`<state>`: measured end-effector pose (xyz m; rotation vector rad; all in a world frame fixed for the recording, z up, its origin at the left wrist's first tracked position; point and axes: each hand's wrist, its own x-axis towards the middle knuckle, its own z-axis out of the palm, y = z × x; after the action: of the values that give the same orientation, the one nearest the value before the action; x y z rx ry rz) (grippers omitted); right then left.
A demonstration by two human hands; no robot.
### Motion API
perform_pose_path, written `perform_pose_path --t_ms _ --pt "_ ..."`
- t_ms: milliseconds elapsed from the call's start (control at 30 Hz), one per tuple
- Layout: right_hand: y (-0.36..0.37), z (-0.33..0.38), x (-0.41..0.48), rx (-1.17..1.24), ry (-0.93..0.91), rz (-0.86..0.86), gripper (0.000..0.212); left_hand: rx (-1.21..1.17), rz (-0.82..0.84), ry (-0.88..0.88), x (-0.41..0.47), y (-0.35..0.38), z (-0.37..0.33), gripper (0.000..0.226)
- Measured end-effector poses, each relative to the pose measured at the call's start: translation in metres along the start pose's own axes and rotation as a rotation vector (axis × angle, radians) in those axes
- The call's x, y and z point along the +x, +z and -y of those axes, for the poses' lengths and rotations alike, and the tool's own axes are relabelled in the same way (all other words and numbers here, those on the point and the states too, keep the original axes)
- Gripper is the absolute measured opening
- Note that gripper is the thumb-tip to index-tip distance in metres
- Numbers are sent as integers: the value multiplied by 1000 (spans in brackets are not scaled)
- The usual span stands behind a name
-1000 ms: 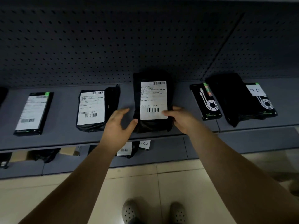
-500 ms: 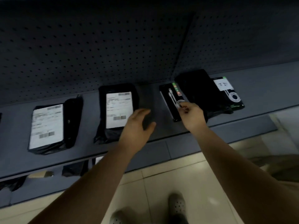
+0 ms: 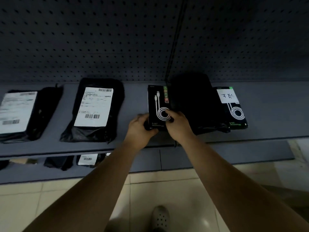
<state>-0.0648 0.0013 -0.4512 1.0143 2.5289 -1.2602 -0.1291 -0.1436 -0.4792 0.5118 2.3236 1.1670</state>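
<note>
A black cable box (image 3: pixel 158 102) with a white coiled cable printed on it lies on the grey shelf (image 3: pixel 137 97). My left hand (image 3: pixel 140 129) grips its near left corner, fingers curled round the edge. My right hand (image 3: pixel 178 124) holds the near right side, thumb on top of the printed coil. A plain black bag (image 3: pixel 195 104) lies right beside the box on the right, partly over a second cable box (image 3: pixel 235 109) with a handwritten white label.
Left of the box lie two black parcels with white shipping labels, one (image 3: pixel 93 109) near and one (image 3: pixel 18 113) at the far left. A pegboard wall (image 3: pixel 117 39) backs the shelf. A lower shelf (image 3: pixel 87 159) holds more parcels. My shoe (image 3: pixel 160 218) stands on the tiled floor.
Both hands left the labelled black parcel and moved right. The right hand reached the cable box first; now both hands hold its near end. My view shifted right.
</note>
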Motion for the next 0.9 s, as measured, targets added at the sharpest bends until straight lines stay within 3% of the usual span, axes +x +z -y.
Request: perform_pose_path --t_ms 100,200,267,433,567,733,900 --pt "-1 11 0 207 79 91 42 -91 -104 64 -11 -7 -2 62" --pt "-7 18 1 272 223 192 66 -27 -110 191 -20 -5 -11 59" --pt "-9 17 0 277 222 217 71 -8 -92 189 -21 2 -14 59" --pt "-1 11 -1 348 7 168 51 -46 -113 52 -17 8 -5 54" --pt "3 11 2 517 52 204 43 -17 -185 93 -20 2 2 50" --pt "3 -6 0 175 65 65 38 13 -181 87 -17 0 4 43" --pt "13 -10 1 129 37 49 35 -38 -138 -121 1 -1 6 49"
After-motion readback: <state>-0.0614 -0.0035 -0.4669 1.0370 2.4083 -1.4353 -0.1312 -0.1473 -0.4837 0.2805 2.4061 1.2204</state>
